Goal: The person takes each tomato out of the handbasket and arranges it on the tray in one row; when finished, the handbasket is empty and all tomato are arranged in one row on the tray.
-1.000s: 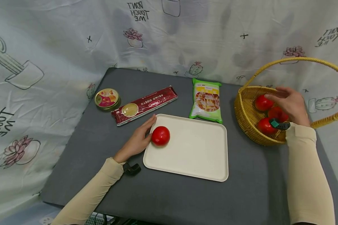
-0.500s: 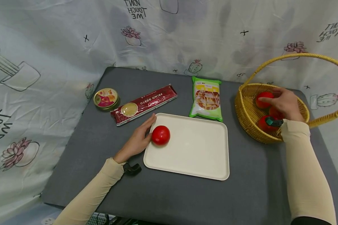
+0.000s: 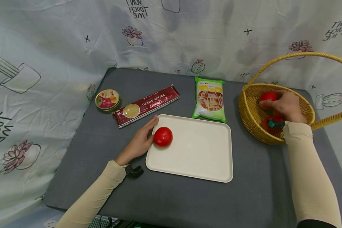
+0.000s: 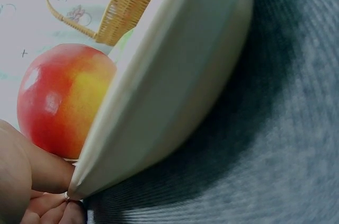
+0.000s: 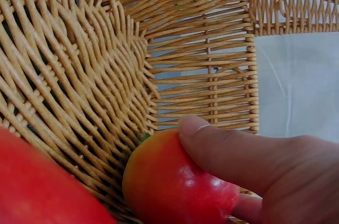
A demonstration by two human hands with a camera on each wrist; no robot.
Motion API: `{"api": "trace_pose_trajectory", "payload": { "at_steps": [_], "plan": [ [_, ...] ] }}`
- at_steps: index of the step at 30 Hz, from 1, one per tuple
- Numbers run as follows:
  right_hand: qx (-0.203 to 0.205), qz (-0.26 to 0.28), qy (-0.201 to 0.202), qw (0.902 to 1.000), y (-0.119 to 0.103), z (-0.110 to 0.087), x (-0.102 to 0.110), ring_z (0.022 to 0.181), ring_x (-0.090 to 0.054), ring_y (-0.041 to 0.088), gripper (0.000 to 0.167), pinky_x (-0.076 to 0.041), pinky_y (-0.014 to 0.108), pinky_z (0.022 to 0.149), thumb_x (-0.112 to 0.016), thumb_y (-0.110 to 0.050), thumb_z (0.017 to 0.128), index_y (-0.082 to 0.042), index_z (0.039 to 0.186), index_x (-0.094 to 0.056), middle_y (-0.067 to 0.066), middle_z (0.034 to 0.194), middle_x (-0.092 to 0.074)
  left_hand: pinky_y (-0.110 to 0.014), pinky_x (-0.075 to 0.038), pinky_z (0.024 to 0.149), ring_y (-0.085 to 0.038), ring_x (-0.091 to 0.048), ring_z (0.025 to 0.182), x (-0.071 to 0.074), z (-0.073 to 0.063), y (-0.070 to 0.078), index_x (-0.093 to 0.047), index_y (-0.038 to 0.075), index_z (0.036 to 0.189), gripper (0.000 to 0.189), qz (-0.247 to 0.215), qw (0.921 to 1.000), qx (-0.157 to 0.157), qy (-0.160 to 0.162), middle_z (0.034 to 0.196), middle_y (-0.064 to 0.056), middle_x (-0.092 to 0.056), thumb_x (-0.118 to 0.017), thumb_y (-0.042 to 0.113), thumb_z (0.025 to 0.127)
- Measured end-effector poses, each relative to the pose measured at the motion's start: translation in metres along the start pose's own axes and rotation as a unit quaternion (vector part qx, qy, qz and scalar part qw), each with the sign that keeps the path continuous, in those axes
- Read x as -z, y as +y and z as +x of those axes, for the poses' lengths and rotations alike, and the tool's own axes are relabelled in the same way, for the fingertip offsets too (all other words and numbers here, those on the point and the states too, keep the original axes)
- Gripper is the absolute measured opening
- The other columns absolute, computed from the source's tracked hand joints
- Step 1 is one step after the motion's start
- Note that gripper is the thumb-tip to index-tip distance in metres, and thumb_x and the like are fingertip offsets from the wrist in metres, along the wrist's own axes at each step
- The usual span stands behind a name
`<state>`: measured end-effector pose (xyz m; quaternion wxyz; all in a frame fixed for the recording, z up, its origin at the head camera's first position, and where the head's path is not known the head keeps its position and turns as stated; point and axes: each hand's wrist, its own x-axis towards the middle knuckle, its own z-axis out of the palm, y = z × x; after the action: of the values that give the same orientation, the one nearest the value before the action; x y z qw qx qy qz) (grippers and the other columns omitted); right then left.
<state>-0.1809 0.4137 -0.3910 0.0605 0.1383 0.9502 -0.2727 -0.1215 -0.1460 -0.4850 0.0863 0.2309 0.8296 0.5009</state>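
Observation:
A cream tray [image 3: 193, 152] lies mid-table with a red apple [image 3: 163, 137] near its left side. My left hand [image 3: 138, 142] holds the tray's left edge; in the left wrist view its thumb lies at the rim [image 4: 132, 91] beside the red-and-yellow apple [image 4: 66, 99], fingers lower down. Inside the yellow wicker basket [image 3: 252, 122] at the right, my right hand [image 3: 289, 106] grips an apple [image 3: 268, 99]. The right wrist view shows the thumb across that apple [image 5: 175, 181], while the other fingers are mostly hidden. Two more apples lie in the basket, partly covered by the hand.
A round tin [image 3: 108, 99] and a dark red PRIMO GUSTO packet [image 3: 146, 106] lie at the back left. Behind the tray is a green-and-white food bag [image 3: 210, 99]. The basket's tall handle [image 3: 302, 54] arches above the right hand. A printed cloth hangs behind the table.
My right hand has moved slightly left and lower into the basket, its fingers closing round the back apple. The left hand stays at the tray's edge.

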Motion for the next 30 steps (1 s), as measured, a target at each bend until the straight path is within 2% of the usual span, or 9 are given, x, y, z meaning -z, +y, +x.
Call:
{"api": "trace_pose_trajectory", "payload": {
  "at_steps": [7, 13, 17, 19, 23, 24, 26, 28, 30],
  "plan": [
    [0.001, -0.014, 0.012, 0.9998, -0.008, -0.004, 0.008, 0.119, -0.048, 0.056, 0.093, -0.048, 0.073, 0.098, -0.07, -0.053, 0.099, 0.01, 0.159, -0.037, 0.041, 0.141, -0.047, -0.045, -0.037, 0.121, -0.031, -0.033, 0.156, -0.001, 0.0, 0.0, -0.035, -0.006, 0.162, 0.067, 0.005, 1.0, 0.001, 0.001, 0.174, -0.017, -0.024, -0.06, -0.013, 0.1],
    [0.016, -0.015, 0.018, 0.9996, -0.029, -0.02, 0.022, 0.119, -0.048, 0.057, 0.094, -0.049, 0.073, 0.096, -0.071, -0.051, 0.099, 0.009, 0.161, -0.033, 0.042, 0.143, -0.048, -0.045, -0.037, 0.121, -0.031, -0.032, 0.156, 0.0, 0.001, 0.001, -0.035, -0.006, 0.162, 0.067, 0.006, 1.0, -0.001, 0.001, 0.174, -0.017, -0.024, -0.06, -0.012, 0.1],
    [0.033, -0.012, 0.029, 0.999, -0.048, -0.036, 0.028, 0.12, -0.051, 0.054, 0.094, -0.052, 0.056, 0.085, -0.074, -0.052, 0.097, 0.007, 0.161, -0.036, 0.04, 0.143, -0.052, -0.045, -0.037, 0.121, -0.031, -0.032, 0.156, 0.0, 0.001, 0.001, -0.035, -0.005, 0.162, 0.067, 0.005, 1.0, -0.002, 0.002, 0.174, -0.016, -0.024, -0.061, -0.012, 0.101],
    [0.039, -0.009, 0.031, 0.9987, -0.059, -0.045, 0.03, 0.12, -0.052, 0.054, 0.095, -0.053, 0.041, 0.077, -0.076, -0.053, 0.096, 0.006, 0.16, -0.039, 0.039, 0.143, -0.053, -0.045, -0.037, 0.121, -0.03, -0.032, 0.157, 0.001, 0.001, 0.001, -0.035, -0.005, 0.163, 0.067, 0.001, 1.0, -0.002, 0.002, 0.174, -0.016, -0.024, -0.06, -0.012, 0.1],
    [0.065, -0.006, 0.034, 0.9973, -0.081, -0.066, 0.026, 0.119, -0.056, 0.052, 0.094, -0.046, 0.023, 0.066, -0.08, -0.053, 0.093, 0.001, 0.16, -0.043, 0.036, 0.142, -0.057, -0.044, -0.037, 0.121, -0.029, -0.031, 0.157, 0.001, 0.002, 0.0, -0.035, -0.005, 0.163, 0.068, -0.007, 1.0, -0.001, 0.001, 0.175, -0.015, -0.023, -0.058, -0.015, 0.1],
    [0.078, -0.006, 0.037, 0.9962, -0.087, -0.072, 0.023, 0.119, -0.057, 0.052, 0.092, -0.05, 0.025, 0.067, -0.081, -0.051, 0.092, 0.0, 0.16, -0.045, 0.035, 0.142, -0.058, -0.044, -0.037, 0.121, -0.029, -0.03, 0.157, 0.001, 0.002, 0.0, -0.034, -0.005, 0.163, 0.068, -0.008, 1.0, 0.001, 0.001, 0.175, -0.015, -0.023, -0.057, -0.015, 0.1],
    [0.111, -0.008, 0.041, 0.9929, -0.099, -0.084, 0.014, 0.12, -0.058, 0.052, 0.089, -0.059, 0.04, 0.078, -0.084, -0.047, 0.091, -0.001, 0.158, -0.048, 0.033, 0.143, -0.058, -0.044, -0.037, 0.121, -0.029, -0.03, 0.157, 0.001, 0.002, 0.0, -0.035, -0.005, 0.163, 0.068, -0.007, 1.0, 0.003, 0.0, 0.175, -0.015, -0.023, -0.057, -0.016, 0.1],
    [0.145, -0.008, 0.042, 0.9885, -0.112, -0.096, 0.003, 0.122, -0.057, 0.051, 0.085, -0.058, 0.056, 0.089, -0.087, -0.041, 0.09, -0.001, 0.155, -0.052, 0.031, 0.144, -0.058, -0.044, -0.037, 0.121, -0.029, -0.031, 0.157, 0.0, 0.002, 0.0, -0.035, -0.005, 0.163, 0.068, -0.005, 1.0, 0.004, 0.0, 0.175, -0.015, -0.023, -0.057, -0.015, 0.1],
    [0.18, -0.015, 0.037, 0.9828, -0.125, -0.106, -0.01, 0.121, -0.059, 0.05, 0.082, -0.052, 0.071, 0.094, -0.09, -0.035, 0.088, 0.0, 0.152, -0.055, 0.03, 0.144, -0.059, -0.045, -0.037, 0.121, -0.03, -0.032, 0.157, 0.001, 0.001, 0.0, -0.035, -0.005, 0.163, 0.068, -0.006, 1.0, 0.003, 0.0, 0.175, -0.016, -0.023, -0.057, -0.015, 0.1]
  ]
}}
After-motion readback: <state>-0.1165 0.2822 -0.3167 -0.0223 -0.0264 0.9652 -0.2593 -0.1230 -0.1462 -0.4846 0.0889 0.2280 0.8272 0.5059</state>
